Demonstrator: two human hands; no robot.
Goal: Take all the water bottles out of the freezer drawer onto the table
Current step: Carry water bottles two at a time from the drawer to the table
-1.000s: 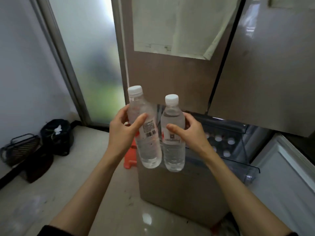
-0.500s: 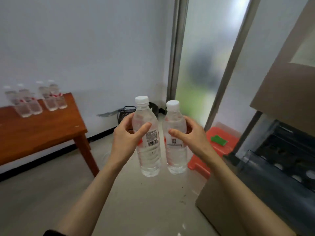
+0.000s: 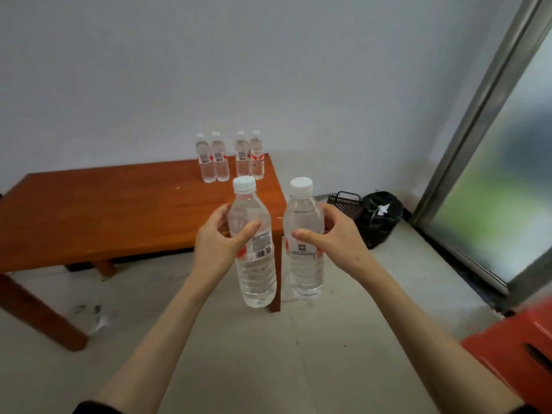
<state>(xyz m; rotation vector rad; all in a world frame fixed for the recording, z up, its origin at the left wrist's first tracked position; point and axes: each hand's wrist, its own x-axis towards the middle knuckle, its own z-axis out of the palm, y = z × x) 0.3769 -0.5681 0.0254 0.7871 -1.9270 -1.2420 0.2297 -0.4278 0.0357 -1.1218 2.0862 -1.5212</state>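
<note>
My left hand [image 3: 219, 245] grips a clear water bottle [image 3: 257, 276] with a white cap, upright in front of me. My right hand [image 3: 337, 239] grips a second clear water bottle [image 3: 306, 273], also upright, beside the first. Both bottles hang in the air in front of the right end of a brown wooden table [image 3: 104, 210]. Several more water bottles [image 3: 228, 158] stand in a row at the table's far right corner, against the wall. The freezer drawer is out of view.
A black bag [image 3: 378, 218] and a dark wire basket [image 3: 343, 201] lie on the floor by the wall, right of the table. A frosted glass door [image 3: 501, 186] fills the right side. A red stool [image 3: 519, 357] sits at the lower right. Grey tile floor lies between.
The view has swung left from the fridge to the table, which now sits straight ahead and nearer. Both hands keep hold of their bottles.
</note>
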